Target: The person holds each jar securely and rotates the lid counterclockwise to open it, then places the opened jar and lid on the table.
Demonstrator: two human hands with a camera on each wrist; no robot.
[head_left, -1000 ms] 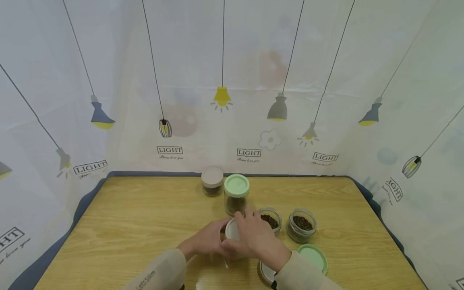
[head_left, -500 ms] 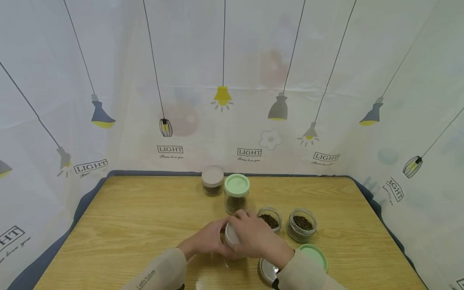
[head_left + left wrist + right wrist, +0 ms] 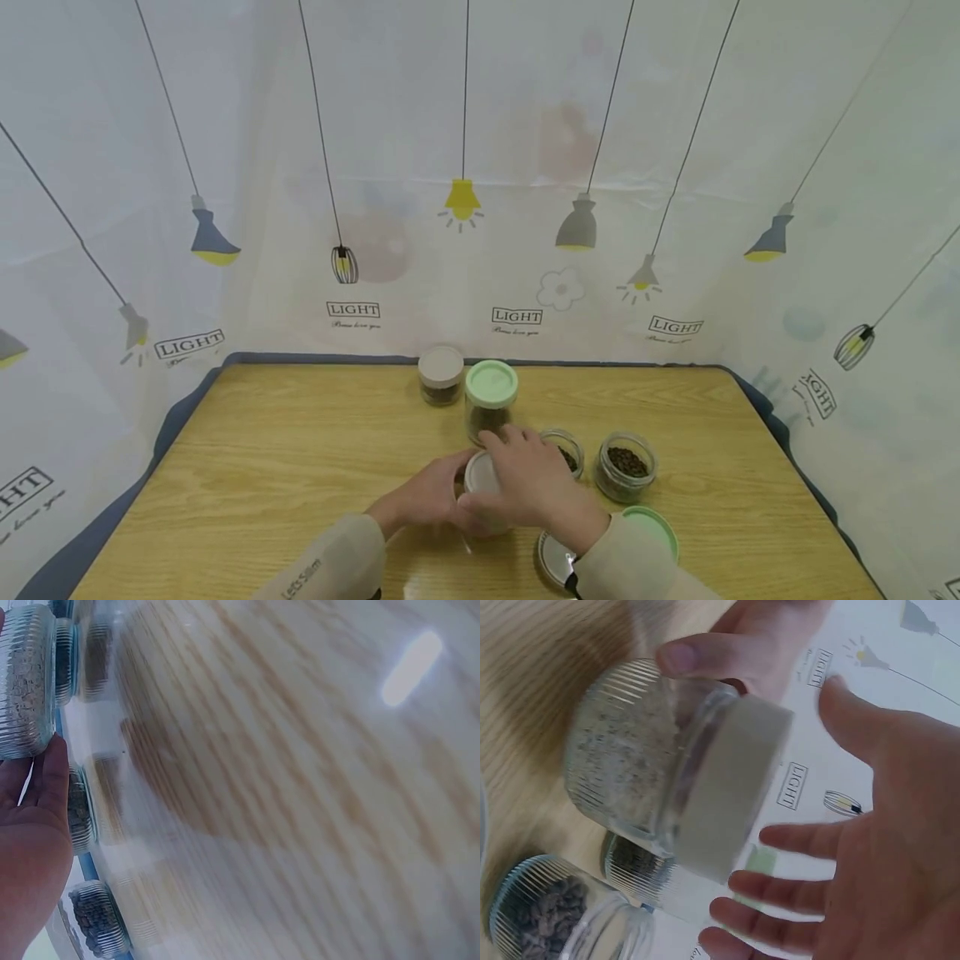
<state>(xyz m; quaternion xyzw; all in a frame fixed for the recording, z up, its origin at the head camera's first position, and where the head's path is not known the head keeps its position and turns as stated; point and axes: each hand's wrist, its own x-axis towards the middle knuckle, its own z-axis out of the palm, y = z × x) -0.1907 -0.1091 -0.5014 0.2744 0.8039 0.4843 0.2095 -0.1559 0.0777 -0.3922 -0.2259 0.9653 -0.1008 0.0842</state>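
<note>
My left hand (image 3: 429, 496) wraps round the ribbed jar (image 3: 619, 754), just in front of the green-lidded jar (image 3: 491, 396); my right hand (image 3: 889, 847) spreads loosely beside its lid (image 3: 735, 787). The glass looks stiff, breakable, probably slippery; ribbed sides should grip best.

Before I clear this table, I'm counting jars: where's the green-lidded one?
In the head view, the green-lidded jar stands toward the back, just right of the beige-lidded jar and beyond the right hand.

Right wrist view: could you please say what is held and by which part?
The left grip holds the pale-lidded jar by its glass body, the right grip open.
</note>
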